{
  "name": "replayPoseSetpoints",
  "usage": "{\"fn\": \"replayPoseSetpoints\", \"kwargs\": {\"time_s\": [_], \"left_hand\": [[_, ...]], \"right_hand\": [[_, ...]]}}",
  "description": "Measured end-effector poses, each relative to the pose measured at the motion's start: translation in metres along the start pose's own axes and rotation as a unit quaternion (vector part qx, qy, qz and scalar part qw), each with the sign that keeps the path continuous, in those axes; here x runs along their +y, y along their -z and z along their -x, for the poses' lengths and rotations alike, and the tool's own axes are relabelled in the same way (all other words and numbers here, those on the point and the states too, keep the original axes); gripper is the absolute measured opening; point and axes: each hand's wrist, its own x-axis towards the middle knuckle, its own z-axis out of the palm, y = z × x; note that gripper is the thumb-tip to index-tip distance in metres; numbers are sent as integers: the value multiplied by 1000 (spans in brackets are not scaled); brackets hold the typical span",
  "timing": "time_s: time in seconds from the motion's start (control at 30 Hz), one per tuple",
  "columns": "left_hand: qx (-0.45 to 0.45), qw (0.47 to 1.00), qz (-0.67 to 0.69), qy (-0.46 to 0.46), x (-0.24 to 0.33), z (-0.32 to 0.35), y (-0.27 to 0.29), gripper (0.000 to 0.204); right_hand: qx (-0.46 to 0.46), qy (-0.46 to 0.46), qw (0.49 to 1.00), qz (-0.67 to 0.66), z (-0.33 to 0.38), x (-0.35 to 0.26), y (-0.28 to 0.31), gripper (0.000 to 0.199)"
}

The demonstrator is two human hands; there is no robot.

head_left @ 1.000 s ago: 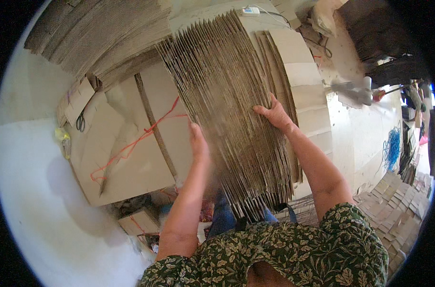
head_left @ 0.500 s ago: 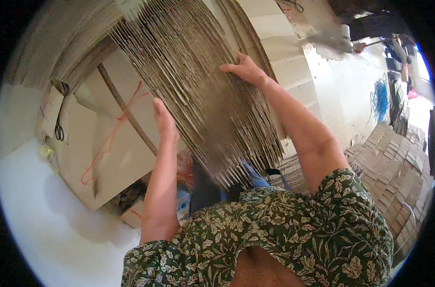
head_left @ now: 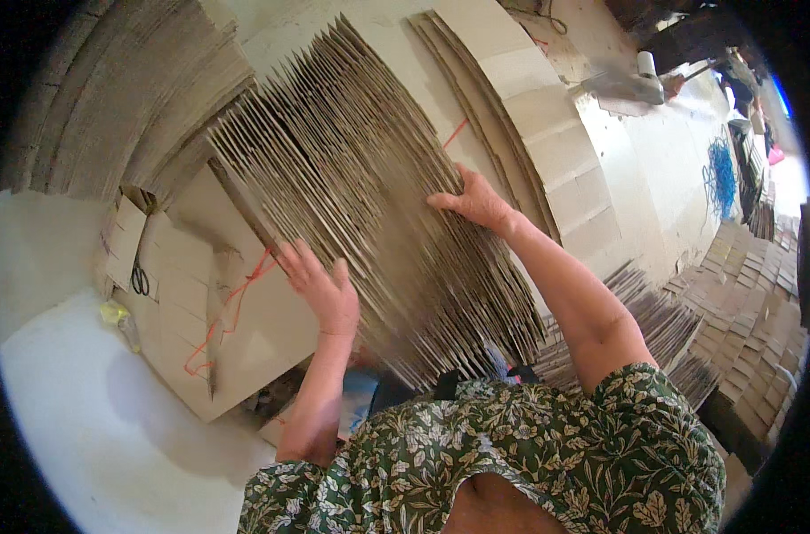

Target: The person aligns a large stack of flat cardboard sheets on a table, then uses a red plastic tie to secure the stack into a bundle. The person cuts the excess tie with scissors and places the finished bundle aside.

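Observation:
A thick bundle of cardboard sheets (head_left: 334, 133), edges up and packed side by side, slants across the middle before my body. My right hand (head_left: 478, 203) grips its right side, thumb over the edges and fingers partly hidden along the flank. Against the left side lies my left hand (head_left: 320, 287), open, with fingers stretched and spread. The bundle's near end reaches my patterned shirt. Beneath and left of it is a flat cardboard sheet (head_left: 271, 334) with red string (head_left: 236, 303) on it.
Stacked cardboard (head_left: 147, 98) stands at the far left. Scissors (head_left: 140, 279) lie left, near a yellow-and-clear item (head_left: 118, 316). More cardboard pieces (head_left: 743, 307) are piled at right, below tangled blue string (head_left: 718, 176). Layered cardboard (head_left: 547, 125) lies beyond my right hand.
The bundle has come nearer my body, and its far end now shows. Both hands came nearer with it. My left fingers have spread apart. The view has shifted slightly.

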Motion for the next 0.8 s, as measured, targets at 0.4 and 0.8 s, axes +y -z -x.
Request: {"fn": "replayPoseSetpoints", "kwargs": {"time_s": [0.4,0.8], "left_hand": [[-140,977,-131,-93,36,-41,-7,79],[-25,982,-146,-117,74,-304,-17,69]], "right_hand": [[2,-4,999,46,2,1,1,82],[2,-18,996,83,8,2,3,87]]}}
